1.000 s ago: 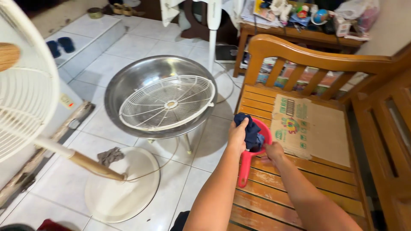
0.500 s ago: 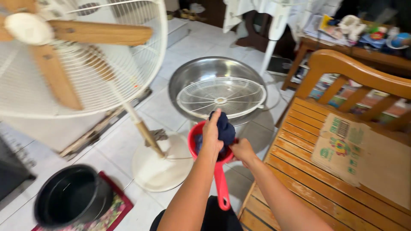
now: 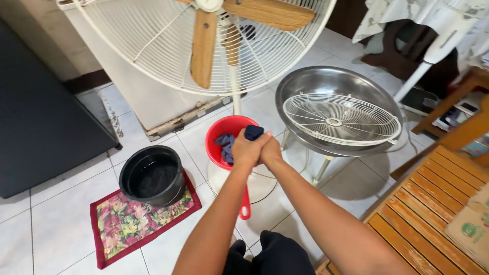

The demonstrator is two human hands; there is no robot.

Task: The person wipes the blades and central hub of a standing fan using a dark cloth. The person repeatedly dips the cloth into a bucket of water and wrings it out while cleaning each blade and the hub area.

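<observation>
My left hand and my right hand are pressed together over a red plastic scoop with a long handle that hangs down below them. Both hands grip a dark blue cloth, part of which lies bunched inside the scoop. I cannot tell which hand holds the scoop's handle. A pedestal fan with wooden blades and a white wire cage stands just behind the scoop, its round base under my hands.
A black pot sits on a floral mat at the left. A big steel basin on legs holds a white fan grille. A wooden bench is at the right, with a dark cabinet at the far left.
My view has swung left from the bench toward the fan. My hands carried the scoop and cloth from the bench to above the fan's base. The black pot has come into full view.
</observation>
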